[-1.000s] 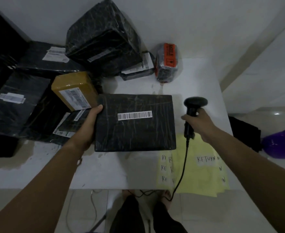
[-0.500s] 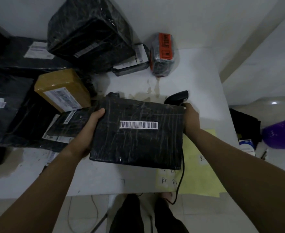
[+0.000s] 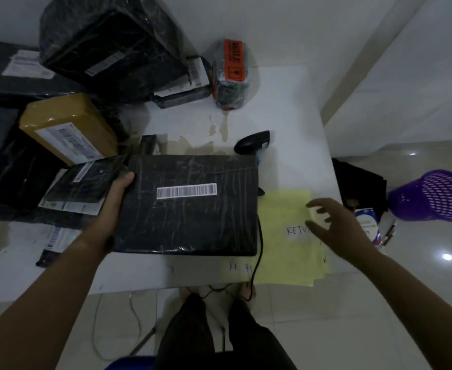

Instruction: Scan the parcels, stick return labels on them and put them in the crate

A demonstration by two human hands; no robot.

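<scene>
A flat black parcel [image 3: 190, 222] with a white barcode strip [image 3: 186, 190] is held above the white table [image 3: 286, 102]. My left hand [image 3: 115, 193] grips its left edge, thumb on top. The black barcode scanner [image 3: 252, 142] lies on the table just behind the parcel, and its cable [image 3: 258, 252] runs down past the parcel's right side. My right hand [image 3: 331, 225] hovers with spread fingers over the yellow sheets of return labels [image 3: 283, 249], right above a white label reading "RETU…" [image 3: 298, 231]; it holds nothing.
More parcels crowd the table's left and back: a brown box [image 3: 67, 126], a big black wrapped box [image 3: 110, 44], flat black mailers [image 3: 83, 182] and a small bundle with orange tape [image 3: 231, 73]. A purple basket [image 3: 435, 194] stands on the floor at right.
My right hand has set the scanner down behind the parcel, let go of it, and moved right over the yellow label sheets. My left hand keeps hold of the black parcel.
</scene>
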